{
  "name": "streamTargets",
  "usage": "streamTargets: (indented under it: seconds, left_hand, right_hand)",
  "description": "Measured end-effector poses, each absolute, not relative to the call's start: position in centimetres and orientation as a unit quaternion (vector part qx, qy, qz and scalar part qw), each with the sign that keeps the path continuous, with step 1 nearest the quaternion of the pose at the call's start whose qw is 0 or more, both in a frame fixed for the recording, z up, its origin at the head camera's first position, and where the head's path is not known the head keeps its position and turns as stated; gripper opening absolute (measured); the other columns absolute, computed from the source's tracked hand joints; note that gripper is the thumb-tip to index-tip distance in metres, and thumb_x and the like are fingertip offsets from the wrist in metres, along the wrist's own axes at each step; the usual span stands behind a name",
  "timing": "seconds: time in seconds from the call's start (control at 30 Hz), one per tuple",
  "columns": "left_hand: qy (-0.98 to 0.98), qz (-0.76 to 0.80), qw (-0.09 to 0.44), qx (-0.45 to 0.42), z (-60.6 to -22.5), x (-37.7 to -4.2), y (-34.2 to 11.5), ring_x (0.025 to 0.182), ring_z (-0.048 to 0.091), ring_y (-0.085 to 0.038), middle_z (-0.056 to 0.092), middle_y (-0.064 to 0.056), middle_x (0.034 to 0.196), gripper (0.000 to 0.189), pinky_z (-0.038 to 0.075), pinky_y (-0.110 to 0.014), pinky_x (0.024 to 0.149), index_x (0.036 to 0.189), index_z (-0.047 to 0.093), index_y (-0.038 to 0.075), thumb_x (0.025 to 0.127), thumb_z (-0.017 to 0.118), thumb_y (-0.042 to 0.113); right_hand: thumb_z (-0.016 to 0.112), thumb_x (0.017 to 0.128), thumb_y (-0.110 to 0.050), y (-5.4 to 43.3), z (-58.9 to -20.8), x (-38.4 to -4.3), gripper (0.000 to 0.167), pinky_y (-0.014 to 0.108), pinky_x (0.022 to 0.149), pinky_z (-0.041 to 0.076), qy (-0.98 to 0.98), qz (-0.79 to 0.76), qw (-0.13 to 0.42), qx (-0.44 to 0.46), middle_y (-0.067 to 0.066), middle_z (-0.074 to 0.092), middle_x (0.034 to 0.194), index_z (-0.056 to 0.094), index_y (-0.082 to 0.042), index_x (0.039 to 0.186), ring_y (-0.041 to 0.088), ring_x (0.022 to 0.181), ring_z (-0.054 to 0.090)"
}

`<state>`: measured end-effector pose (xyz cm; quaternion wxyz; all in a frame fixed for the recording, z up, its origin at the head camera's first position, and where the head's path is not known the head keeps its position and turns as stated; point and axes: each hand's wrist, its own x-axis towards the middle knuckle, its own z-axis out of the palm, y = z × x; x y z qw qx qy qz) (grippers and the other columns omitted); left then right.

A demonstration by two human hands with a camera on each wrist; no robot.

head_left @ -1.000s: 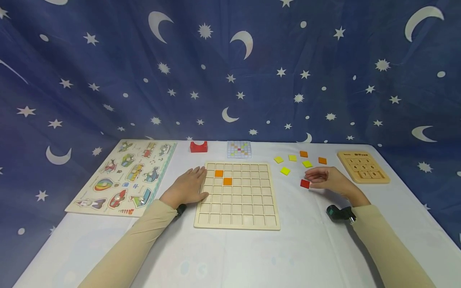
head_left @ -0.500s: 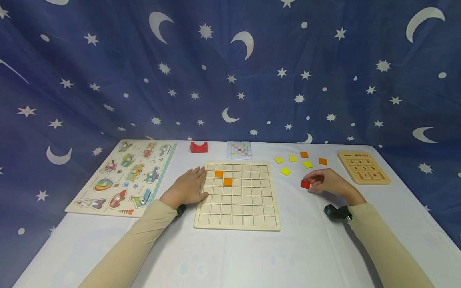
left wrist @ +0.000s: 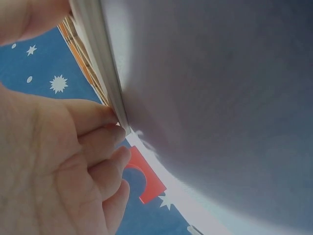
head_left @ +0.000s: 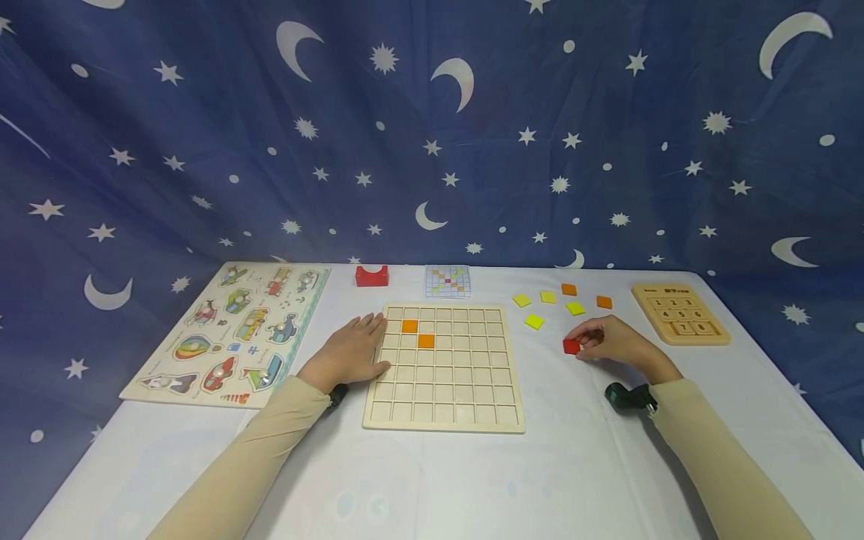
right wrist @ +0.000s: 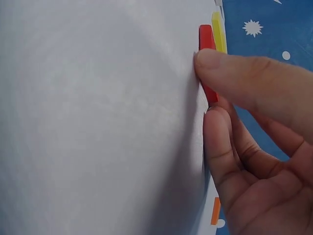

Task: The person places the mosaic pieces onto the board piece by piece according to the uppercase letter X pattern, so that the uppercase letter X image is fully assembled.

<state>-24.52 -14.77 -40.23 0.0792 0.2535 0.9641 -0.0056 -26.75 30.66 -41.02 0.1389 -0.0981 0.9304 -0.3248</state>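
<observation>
My left hand [head_left: 347, 351] lies with outstretched fingers along the left edge of a wooden grid board [head_left: 466, 375]. In the left wrist view its fingertips touch the board's side [left wrist: 103, 58]. Two orange tiles [head_left: 409, 326] sit diagonally in the board's upper left cells. Right of the board, my right hand [head_left: 610, 343] pinches a red square tile [head_left: 571, 346] low over the white cloth. The right wrist view has the thumb [right wrist: 210, 59] against the tile's near side, its fingers partly hidden behind.
Several yellow tiles [head_left: 535, 322] and two orange ones [head_left: 604, 302] lie beyond the right hand. A number puzzle [head_left: 682, 313] is far right, a picture puzzle board [head_left: 236, 330] left. A red notched block [head_left: 372, 277] and a printed pattern card [head_left: 448, 281] stand at the back.
My right hand has shifted slightly left, and its fingers have come down around the red tile. The left hand and the board stay where they were.
</observation>
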Motion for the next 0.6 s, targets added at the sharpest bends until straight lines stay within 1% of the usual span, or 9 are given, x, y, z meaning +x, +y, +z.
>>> streamTargets:
  seconds: [0.1, 0.3, 0.6]
  left_hand:
    - [0.964, -0.005, 0.078, 0.253, -40.26, -24.53, -14.79, 0.142, 0.026, -0.035, 0.027, -0.02, 0.153, 0.076, 0.022, -0.045, 0.119, 0.145, 0.027, -0.006, 0.09, 0.053, 0.041]
    - [0.964, -0.003, 0.076, 0.256, -40.36, -24.56, -14.76, 0.142, 0.027, -0.035, 0.028, -0.02, 0.152, 0.076, 0.023, -0.046, 0.118, 0.145, 0.028, -0.006, 0.09, 0.053, 0.04]
    - [0.963, -0.005, 0.064, 0.261, -40.2, -24.47, -14.8, 0.141, 0.029, -0.036, 0.03, -0.021, 0.151, 0.075, 0.025, -0.046, 0.117, 0.144, 0.03, -0.007, 0.09, 0.054, 0.04]
  right_hand:
    - [0.076, 0.076, -0.008, 30.68, -40.93, -26.64, 0.035, 0.015, 0.067, 0.049, 0.931, -0.322, 0.142, -0.098, 0.009, 0.063, 0.096, 0.068, 0.0, 0.109, 0.016, 0.082, 0.052]
    - [0.077, 0.074, -0.008, 30.86, -40.74, -26.42, 0.036, 0.016, 0.064, 0.048, 0.932, -0.319, 0.135, -0.108, 0.006, 0.063, 0.089, 0.068, 0.002, 0.107, 0.015, 0.078, 0.052]
    - [0.077, 0.074, -0.009, 31.02, -40.79, -26.63, 0.032, 0.016, 0.065, 0.049, 0.931, -0.32, 0.131, -0.12, 0.007, 0.065, 0.089, 0.069, 0.002, 0.103, 0.013, 0.077, 0.053]
